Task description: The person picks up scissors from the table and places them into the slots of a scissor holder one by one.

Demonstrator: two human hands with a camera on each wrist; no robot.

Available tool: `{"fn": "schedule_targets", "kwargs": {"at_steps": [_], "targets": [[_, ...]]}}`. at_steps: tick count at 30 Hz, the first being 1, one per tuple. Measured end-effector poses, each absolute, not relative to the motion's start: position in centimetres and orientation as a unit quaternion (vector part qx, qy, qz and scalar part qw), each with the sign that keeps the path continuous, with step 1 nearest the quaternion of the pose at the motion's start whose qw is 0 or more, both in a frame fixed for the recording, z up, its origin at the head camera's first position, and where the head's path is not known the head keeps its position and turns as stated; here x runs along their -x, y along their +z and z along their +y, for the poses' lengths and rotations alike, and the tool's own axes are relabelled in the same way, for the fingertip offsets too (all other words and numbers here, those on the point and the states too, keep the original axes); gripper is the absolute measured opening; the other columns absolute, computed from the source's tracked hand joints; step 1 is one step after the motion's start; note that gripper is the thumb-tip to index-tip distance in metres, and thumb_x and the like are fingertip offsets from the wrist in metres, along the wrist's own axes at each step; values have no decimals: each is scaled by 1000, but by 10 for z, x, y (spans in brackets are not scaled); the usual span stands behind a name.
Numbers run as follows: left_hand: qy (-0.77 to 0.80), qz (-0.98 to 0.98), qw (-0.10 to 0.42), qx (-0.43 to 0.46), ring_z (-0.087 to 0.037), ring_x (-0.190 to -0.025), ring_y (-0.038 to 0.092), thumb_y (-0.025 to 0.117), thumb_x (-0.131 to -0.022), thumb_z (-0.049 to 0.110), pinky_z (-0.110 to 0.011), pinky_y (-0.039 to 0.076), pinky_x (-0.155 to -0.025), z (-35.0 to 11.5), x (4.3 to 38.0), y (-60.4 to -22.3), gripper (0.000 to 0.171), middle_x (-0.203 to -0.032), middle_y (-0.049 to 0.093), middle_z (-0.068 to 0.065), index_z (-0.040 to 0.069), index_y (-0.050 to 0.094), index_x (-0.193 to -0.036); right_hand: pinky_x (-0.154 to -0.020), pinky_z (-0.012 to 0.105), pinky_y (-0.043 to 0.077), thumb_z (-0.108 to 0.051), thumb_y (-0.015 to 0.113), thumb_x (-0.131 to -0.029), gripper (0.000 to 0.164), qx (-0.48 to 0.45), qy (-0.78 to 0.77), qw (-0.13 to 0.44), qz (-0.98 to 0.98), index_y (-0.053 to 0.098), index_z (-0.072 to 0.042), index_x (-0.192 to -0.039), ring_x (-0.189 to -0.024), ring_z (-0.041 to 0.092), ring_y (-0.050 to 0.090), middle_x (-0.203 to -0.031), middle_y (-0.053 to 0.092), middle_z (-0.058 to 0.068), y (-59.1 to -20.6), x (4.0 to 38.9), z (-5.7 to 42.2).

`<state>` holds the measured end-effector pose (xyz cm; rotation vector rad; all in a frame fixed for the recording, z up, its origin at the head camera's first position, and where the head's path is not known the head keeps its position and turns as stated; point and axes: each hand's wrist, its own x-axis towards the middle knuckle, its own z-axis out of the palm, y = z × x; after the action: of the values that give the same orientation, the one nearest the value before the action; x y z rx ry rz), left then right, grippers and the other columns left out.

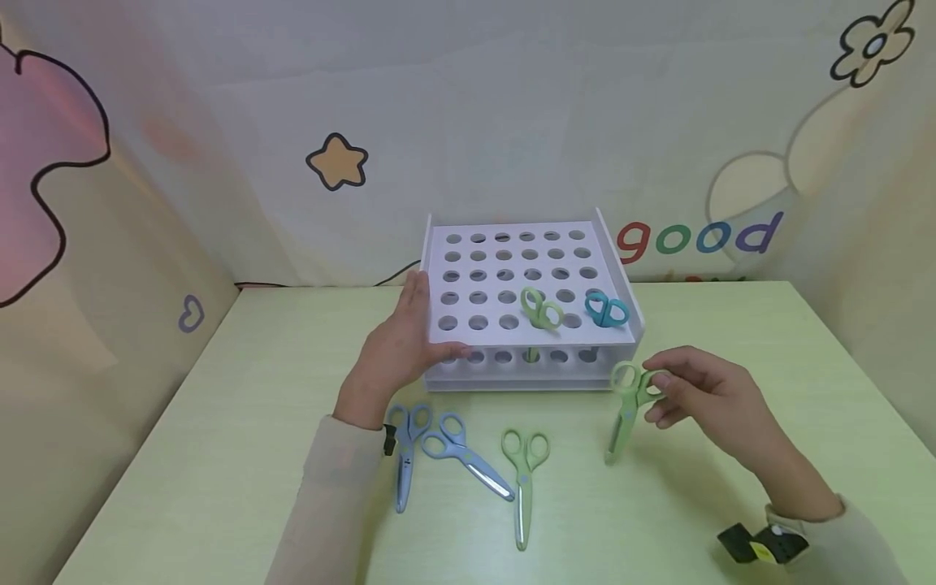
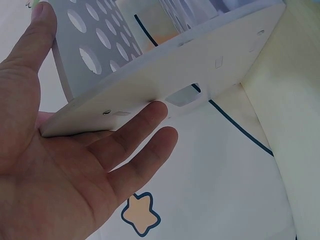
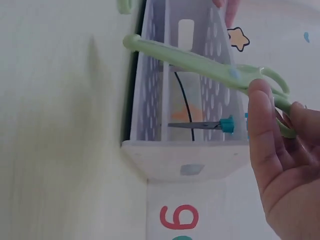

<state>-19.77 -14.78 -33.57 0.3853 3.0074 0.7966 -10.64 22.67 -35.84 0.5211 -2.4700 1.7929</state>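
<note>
My left hand (image 1: 391,349) holds the front left corner of a white rack (image 1: 437,375) with round holes. Its thumb lies over the front edge, and its fingers reach along the outer side wall (image 2: 145,107). Right of the rack, my right hand (image 1: 702,394) pinches light green scissors (image 1: 624,418) by one handle loop, blades pointing down. In the rack, another pair of green scissors (image 1: 539,310) and teal scissors (image 1: 606,310) stand in front-row holes. Below, blue scissors (image 1: 405,455), a second blue pair (image 1: 468,457) and green scissors (image 1: 523,487) lie on the table.
The rack stands on a pale green table (image 1: 731,325) near a printed backdrop (image 1: 512,122). A dark cable (image 1: 397,273) runs behind the rack. Through the open rack end, the teal scissors' blades (image 3: 192,125) show hanging inside.
</note>
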Motion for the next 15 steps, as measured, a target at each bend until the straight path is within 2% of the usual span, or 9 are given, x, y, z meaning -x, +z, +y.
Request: {"fn": "schedule_targets", "kwargs": {"at_steps": [8,15], "targets": [[268,955,7,-125,-28,-93,58,83,-80,51,-36,46,-67,-150,197,-335,126,-169,-5,-9,6,-1,-162,-62,35,58,6,54,-102,14,-198,594,57,-778,61,5,-114,-67,23,72,-92,70,9,-340,110,209],[270,956,10,-118,-27,-94,58,84,-80,51,-36,46,-67,-149,197,-335,126,-169,-6,-9,7,-1,-162,-59,33,57,7,57,-100,14,-214,583,97,-778,61,6,-113,-63,22,71,-91,71,8,-323,114,189]]}}
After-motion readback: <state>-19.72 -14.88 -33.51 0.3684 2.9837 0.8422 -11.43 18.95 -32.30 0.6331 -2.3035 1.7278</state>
